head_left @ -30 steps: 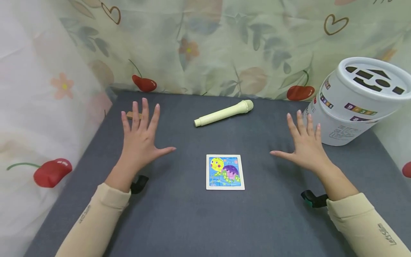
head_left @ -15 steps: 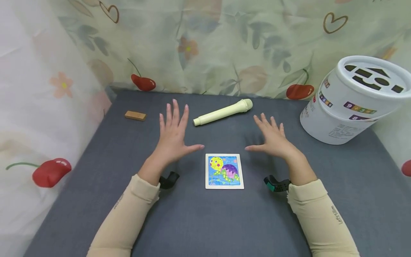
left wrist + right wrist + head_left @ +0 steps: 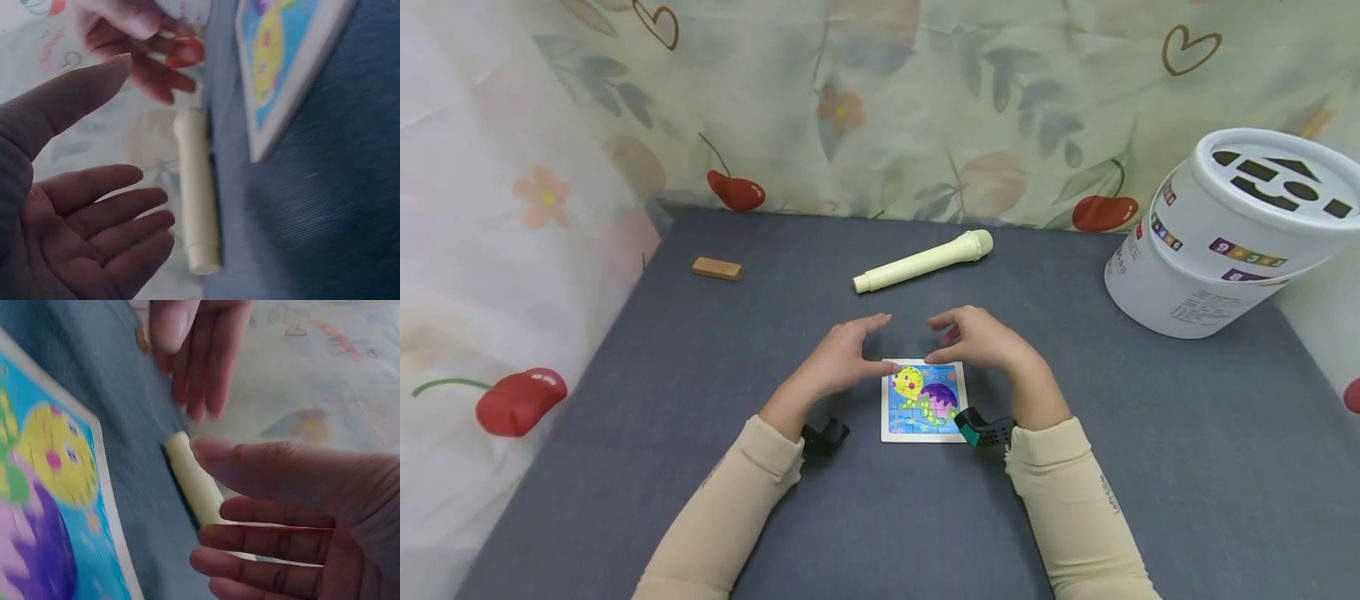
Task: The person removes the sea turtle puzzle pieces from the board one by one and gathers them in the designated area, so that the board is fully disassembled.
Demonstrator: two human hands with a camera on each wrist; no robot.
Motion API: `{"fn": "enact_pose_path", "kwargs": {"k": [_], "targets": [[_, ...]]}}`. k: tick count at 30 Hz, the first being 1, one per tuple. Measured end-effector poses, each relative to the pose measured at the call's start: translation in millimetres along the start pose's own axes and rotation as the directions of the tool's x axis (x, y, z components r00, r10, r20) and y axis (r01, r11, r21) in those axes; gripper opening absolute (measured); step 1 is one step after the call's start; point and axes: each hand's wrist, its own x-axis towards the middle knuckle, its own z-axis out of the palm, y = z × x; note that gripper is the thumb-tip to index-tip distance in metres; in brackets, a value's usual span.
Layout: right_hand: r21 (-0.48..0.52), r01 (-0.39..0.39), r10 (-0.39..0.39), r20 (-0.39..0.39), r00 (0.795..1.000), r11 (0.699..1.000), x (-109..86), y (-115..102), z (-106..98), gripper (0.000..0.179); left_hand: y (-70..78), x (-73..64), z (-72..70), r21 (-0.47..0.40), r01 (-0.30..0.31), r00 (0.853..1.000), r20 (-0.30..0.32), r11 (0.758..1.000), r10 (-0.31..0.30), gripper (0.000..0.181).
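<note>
A square jigsaw puzzle with a turtle picture and a pale frame lies on the dark table. Over its top left corner hovers my left hand, fingers loosely bent and nothing in its grasp. My right hand is above the top right part, facing the left one with a gap between them, also holding nothing. Beyond both hands a cream toy microphone lies slantwise. In the left wrist view the left palm shows bare; the right wrist view shows the right fingers relaxed and unfilled.
At the back right stands a white bucket with shaped holes in its lid. A small wooden block lies at the back left. Patterned cloth hangs behind and to the left of the table.
Both hands have come inward from the sides toward the puzzle, and their spread fingers have bent. The puzzle, microphone, block and bucket stay in place.
</note>
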Motion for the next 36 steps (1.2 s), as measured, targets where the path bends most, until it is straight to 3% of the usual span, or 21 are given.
{"fn": "enact_pose_path", "kwargs": {"k": [6,16,31,36], "targets": [[0.089,0.048,-0.051,0.038,0.998,0.995,5.9,-4,20,0.036,-7.6,2.6,15.0,-0.006,-0.001,0.996,0.085,1.0,0.002,0.074],[0.093,0.072,-0.08,0.086,0.993,0.993,15.6,-1,43,0.031,-14.8,6.4,30.5,0.097,0.004,0.986,0.168,0.995,-0.02,0.079],[0.115,0.114,-0.123,0.076,0.989,0.987,17.2,0,44,0.025,-14.9,5.4,25.4,0.094,0.038,0.979,0.194,0.995,-0.056,0.071],[0.068,0.119,-0.124,0.079,0.989,0.991,16.6,-4,43,0.025,-16.1,4.6,23.9,0.091,0.025,0.979,0.201,0.996,-0.043,0.072]]}}
